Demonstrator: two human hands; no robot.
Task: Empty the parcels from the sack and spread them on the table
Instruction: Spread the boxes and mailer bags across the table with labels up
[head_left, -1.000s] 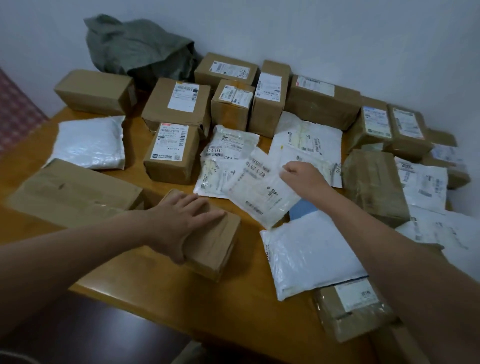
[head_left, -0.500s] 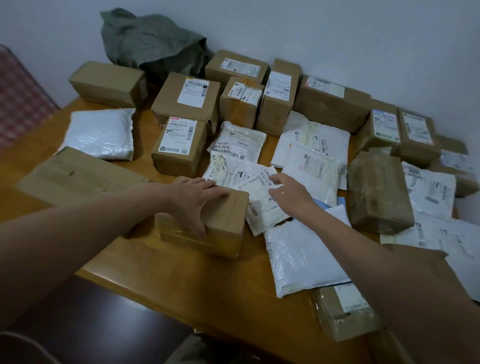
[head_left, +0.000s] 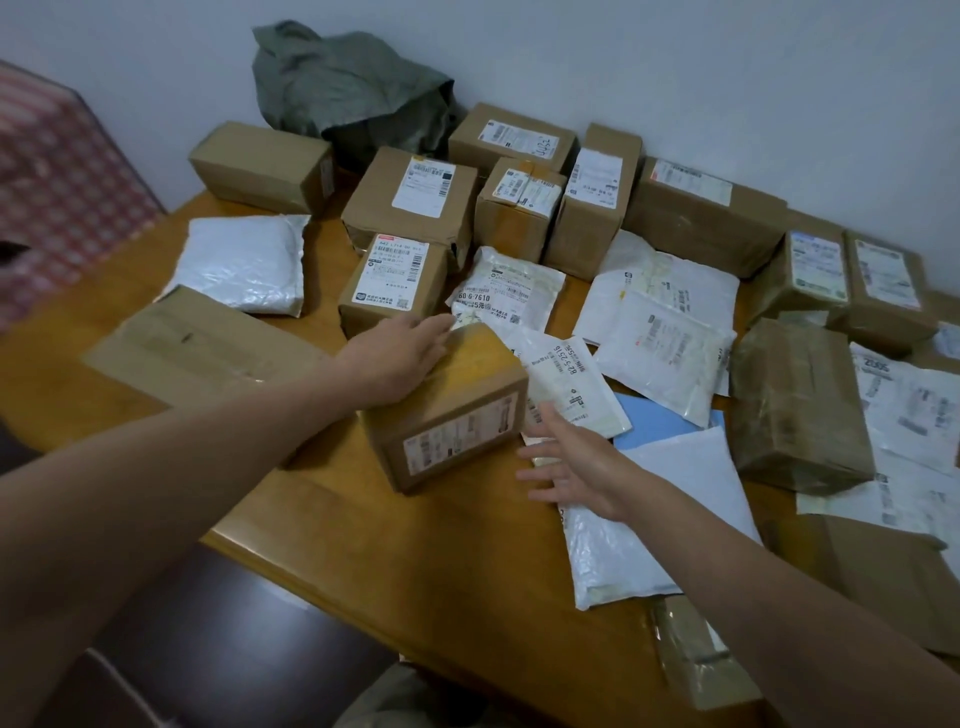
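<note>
Left hand (head_left: 402, 358) lies flat on the top of a tilted brown box (head_left: 452, 410), pressing rather than gripping it, fingers extended. Right hand (head_left: 576, 462), released with fingers spread, hovers just right of the box over a white mailer (head_left: 670, 514). Beyond both hands, boxes and mailers cover the wooden tabletop (head_left: 415, 566); the grey-green sack (head_left: 348, 88) slumps against the far wall.

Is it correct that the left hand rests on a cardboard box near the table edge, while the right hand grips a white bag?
Not quite. The head view shows the right hand open, fingers spread, gripping nothing. The left hand does rest on the cardboard box near the table edge.
</note>
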